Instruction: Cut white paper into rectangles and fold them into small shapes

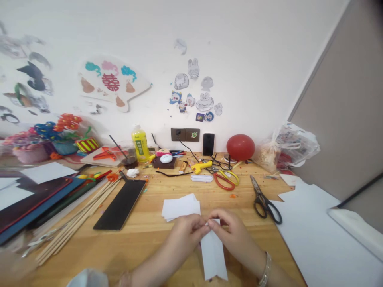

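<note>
Between my two hands is a narrow white strip of paper with a lengthwise crease and a notched lower end. My left hand pinches its top end from the left. From the right, my right hand grips the same end, thumb on top, and the two hands touch at the fingertips. Just beyond the left hand lies a small stack of white paper pieces. Farther back, several folded white strips rest near the yellow glue gun.
Black-handled scissors lie right, beside large white sheets. Red-and-yellow-handled scissors sit behind. On the left are a black tablet-like slab and wooden sticks. A yellow bottle, a drink cup and a red balloon stand along the wall.
</note>
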Motion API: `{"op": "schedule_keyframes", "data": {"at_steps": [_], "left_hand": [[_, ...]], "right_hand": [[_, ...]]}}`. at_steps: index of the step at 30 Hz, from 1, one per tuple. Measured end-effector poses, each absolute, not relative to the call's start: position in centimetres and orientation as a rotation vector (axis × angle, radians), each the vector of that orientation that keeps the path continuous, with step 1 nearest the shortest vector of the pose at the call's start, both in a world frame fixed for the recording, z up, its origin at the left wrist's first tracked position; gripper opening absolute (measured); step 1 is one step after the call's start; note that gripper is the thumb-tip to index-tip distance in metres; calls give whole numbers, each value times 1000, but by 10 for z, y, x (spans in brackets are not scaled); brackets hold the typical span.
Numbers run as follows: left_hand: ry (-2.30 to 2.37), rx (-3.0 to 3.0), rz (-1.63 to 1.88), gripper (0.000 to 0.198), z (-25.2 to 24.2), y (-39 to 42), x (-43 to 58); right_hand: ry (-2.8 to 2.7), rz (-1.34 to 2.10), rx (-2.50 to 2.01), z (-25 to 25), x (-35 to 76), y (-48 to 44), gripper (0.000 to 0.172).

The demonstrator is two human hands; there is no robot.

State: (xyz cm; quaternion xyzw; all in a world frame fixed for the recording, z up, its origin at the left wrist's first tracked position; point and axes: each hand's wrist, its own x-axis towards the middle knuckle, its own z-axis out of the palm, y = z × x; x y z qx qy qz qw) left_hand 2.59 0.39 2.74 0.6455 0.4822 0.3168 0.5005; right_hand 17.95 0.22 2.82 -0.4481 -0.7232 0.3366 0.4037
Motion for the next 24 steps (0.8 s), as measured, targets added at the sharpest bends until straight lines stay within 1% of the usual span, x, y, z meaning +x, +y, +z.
{"op": "schedule_keyframes", "data": {"at_steps": [15, 19, 22, 24], "left_hand": [[1131, 1625, 697, 28, 28, 3, 26], [1132, 1627, 701, 25, 27, 5, 24], [1105, 1604, 668, 24, 26, 5, 25], [1080, 1575, 646, 25, 25, 5, 25]], "right_hand": [[-1770, 810, -1190, 26, 173, 0, 18], [-1669, 958, -1190, 24, 173, 3, 18], [-1543, 1124, -1188, 26, 176, 8, 22], [-1502, 1146, -1190, 28, 179, 9, 25]]}}
